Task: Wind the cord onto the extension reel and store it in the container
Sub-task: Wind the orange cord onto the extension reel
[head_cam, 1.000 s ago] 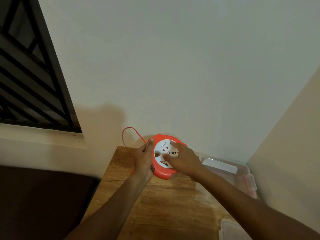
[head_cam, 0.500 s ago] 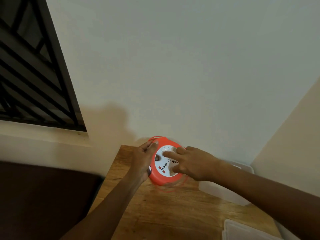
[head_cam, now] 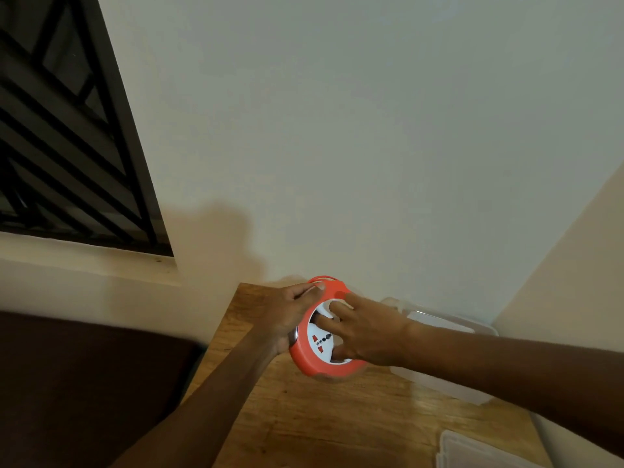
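Note:
An orange extension reel [head_cam: 312, 364] with a white socket face is held tilted just above the wooden table [head_cam: 324, 423]. My left hand [head_cam: 280, 315] grips its left rim, thumb on the top edge. My right hand [head_cam: 363, 332] lies on the white face with the fingers spread over the sockets. A thin loop of orange cord [head_cam: 320, 278] shows at the reel's top edge; the rest of the cord is hidden. The clear plastic container [head_cam: 449, 332] stands behind my right forearm, against the wall.
The clear lid [head_cam: 472, 450] lies at the table's near right corner. The table sits in a wall corner, walls behind and to the right. A barred window [head_cam: 67, 146] is at upper left, and a dark surface [head_cam: 84, 383] lies left of the table.
The loose cord loop that stood out to the left of the reel is gone; only a small loop remains at the top. My right hand has turned on the white face.

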`<control>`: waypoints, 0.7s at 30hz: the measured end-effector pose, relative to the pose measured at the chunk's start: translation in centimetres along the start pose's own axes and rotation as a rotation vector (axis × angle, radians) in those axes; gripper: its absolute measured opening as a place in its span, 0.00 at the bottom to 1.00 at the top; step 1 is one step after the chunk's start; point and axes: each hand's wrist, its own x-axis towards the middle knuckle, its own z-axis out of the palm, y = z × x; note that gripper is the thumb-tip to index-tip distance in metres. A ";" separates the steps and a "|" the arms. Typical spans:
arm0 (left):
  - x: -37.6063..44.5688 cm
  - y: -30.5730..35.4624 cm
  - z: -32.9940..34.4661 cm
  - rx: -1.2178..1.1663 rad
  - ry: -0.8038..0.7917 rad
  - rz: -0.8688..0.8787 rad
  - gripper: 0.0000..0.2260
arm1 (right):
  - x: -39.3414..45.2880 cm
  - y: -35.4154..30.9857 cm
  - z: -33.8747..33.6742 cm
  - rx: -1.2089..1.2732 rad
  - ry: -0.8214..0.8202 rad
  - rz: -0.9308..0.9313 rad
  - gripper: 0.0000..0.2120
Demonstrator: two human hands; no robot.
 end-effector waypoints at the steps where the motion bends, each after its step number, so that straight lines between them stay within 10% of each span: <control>1: 0.1 0.0 0.0 0.028 -0.012 0.001 0.16 | 0.1 -0.2 0.0 -0.016 0.003 -0.012 0.25; 9: 0.0 -0.1 0.7 0.000 0.040 0.038 0.13 | 0.7 0.4 1.3 0.170 0.039 0.155 0.37; 21: 0.0 -0.4 3.3 -0.199 0.319 0.231 0.05 | 3.0 -0.8 2.7 1.195 0.178 1.043 0.35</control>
